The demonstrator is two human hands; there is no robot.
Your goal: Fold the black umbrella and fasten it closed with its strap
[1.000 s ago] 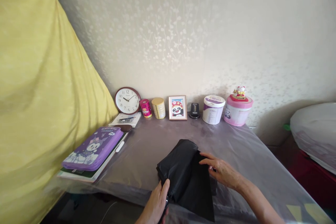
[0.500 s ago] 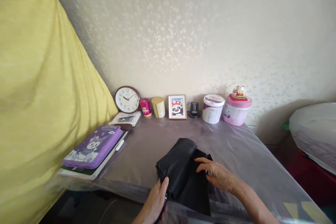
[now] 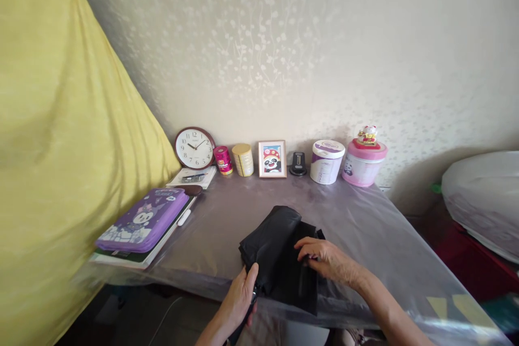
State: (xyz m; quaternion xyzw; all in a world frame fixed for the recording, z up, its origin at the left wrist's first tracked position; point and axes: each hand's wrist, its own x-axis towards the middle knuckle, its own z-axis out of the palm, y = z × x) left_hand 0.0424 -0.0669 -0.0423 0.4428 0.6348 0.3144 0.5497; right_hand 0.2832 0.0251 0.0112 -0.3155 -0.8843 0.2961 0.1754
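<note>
A black folding umbrella (image 3: pixel 270 243) lies at the front edge of the table, its canopy partly bunched and partly spread in flat folds. My left hand (image 3: pixel 243 292) is closed around the umbrella's dark handle, thumb on top near the canopy's lower end. On the other side, my right hand (image 3: pixel 324 259) pinches the loose canopy fabric between bent fingers. The handle's lower part runs down past my left wrist and is partly hidden by it.
A plastic cover spreads over the table (image 3: pixel 227 227). At left, a purple case (image 3: pixel 141 221) rests on books beside a yellow curtain (image 3: pixel 60 119). Along the wall stand a clock (image 3: pixel 195 147), a picture frame (image 3: pixel 272 159), a white tub (image 3: pixel 326 162) and a pink tub (image 3: pixel 364 165).
My right fingers have curled in and now pinch the canopy fabric, lifting the loose fold slightly. My left hand keeps its hold on the handle. The view has shifted a little.
</note>
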